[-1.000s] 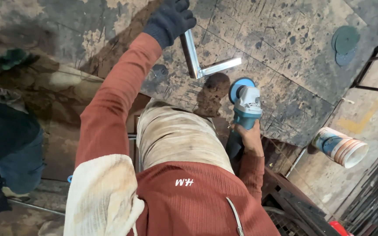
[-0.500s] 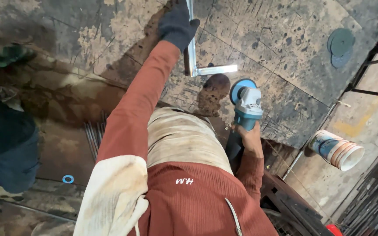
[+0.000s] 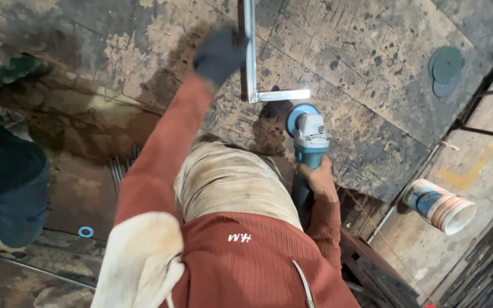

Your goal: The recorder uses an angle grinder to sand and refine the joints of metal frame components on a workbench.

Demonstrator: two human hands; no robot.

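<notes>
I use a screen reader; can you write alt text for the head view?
Seen from above, a person's gloved left hand holds an L-shaped metal bar on a worn floor, while the bare right hand holds a teal angle grinder beside it.

The gloved left hand (image 3: pixel 219 55) is blurring, so its grip on the metal angle piece (image 3: pixel 250 63) is not showing clearly. Beyond that hand, the top edge is cutting off the piece. Below the right hand (image 3: pixel 316 178), the grinder (image 3: pixel 307 140) handle is lying hidden.
</notes>
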